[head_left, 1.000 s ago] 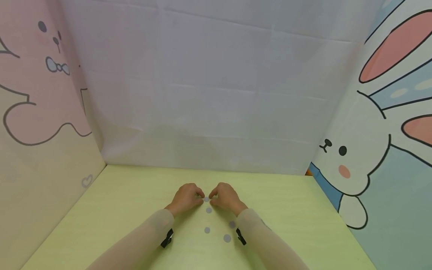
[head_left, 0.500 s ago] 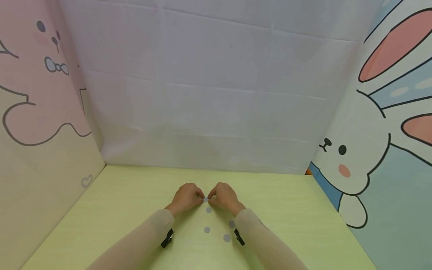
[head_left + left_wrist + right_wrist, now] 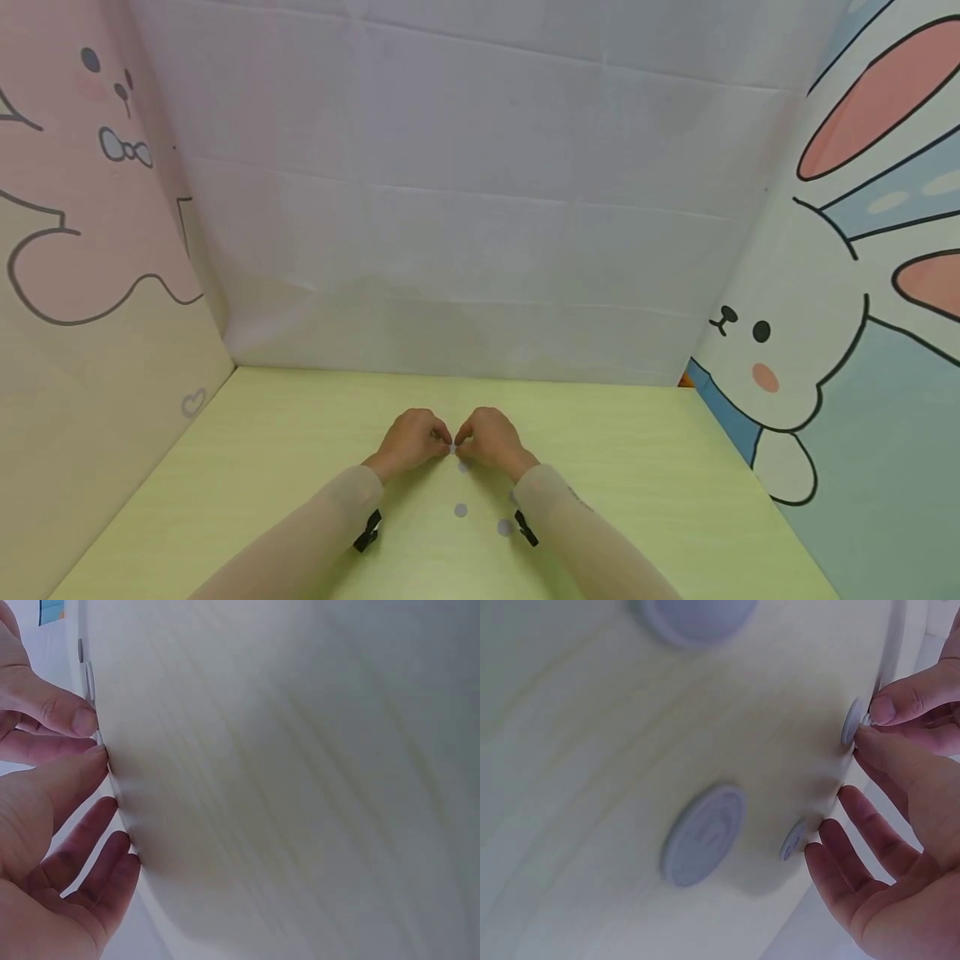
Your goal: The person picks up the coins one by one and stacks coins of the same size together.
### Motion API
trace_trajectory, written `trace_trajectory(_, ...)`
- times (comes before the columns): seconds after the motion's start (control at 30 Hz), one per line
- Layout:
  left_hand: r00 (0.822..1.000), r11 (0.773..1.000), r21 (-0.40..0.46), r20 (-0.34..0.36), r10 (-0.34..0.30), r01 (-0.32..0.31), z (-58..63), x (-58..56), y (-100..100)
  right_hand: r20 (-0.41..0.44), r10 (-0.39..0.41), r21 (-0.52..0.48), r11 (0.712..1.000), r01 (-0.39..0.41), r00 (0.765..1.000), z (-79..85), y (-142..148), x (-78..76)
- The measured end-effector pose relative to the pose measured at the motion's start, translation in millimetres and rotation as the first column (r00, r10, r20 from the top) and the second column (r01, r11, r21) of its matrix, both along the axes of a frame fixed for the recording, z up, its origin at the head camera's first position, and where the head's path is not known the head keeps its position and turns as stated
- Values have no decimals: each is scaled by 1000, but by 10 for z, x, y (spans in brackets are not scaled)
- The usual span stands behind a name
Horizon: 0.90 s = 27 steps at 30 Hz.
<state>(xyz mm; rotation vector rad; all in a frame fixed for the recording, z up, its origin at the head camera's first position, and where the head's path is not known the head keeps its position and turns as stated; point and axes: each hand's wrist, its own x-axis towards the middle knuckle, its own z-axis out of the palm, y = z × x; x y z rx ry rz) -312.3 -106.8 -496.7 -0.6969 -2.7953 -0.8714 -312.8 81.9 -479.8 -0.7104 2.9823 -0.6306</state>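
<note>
Left hand [image 3: 412,439]: lower centre of frame; fingers bent, tips at disc [image 3: 453,448], grip cannot be told.
Right hand [image 3: 492,439]: just right of it, likewise bent, grip likewise unclear.
Disc: between both hands' fingertips, mostly hidden.
Other discs [image 3: 461,510]: four, bottom centre, on table [image 3: 300,433].

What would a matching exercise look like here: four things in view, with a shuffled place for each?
Things:
1. the person's bare left hand
2. flat, round grey disc nearest the head camera
3. white cartoon rabbit with pink inner ears
4. creased white sheet

Places:
A. on the wall at the right of the head view
B. upright behind the pale yellow tabletop
C. fingertips close to those of the right hand
D. just left of a small black strap

Pairs: 1-C, 2-D, 3-A, 4-B
</note>
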Motion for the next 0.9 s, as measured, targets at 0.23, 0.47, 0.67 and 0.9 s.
trace_trajectory(0.23, 1000, 1000, 3, 3, -7, 7, 15, 43, -57, 9, 9, 3, 1000, -9, 1000, 24, -61, 18)
trace_trajectory(0.47, 1000, 1000, 3, 20, -25, 25, 3, 72, -169, 30, 25, -10, 1000, -25, 999, 82, -152, 93)
trace_trajectory(0.67, 999, 1000, -8, 37, -20, 20, 10, 125, -252, 32, 30, -11, 1000, -29, 999, 71, -230, 131)
trace_trajectory(0.9, 998, 999, 8, 44, -40, 40, 42, 235, -331, 40, 29, -20, 999, -28, 999, 26, -296, 183)
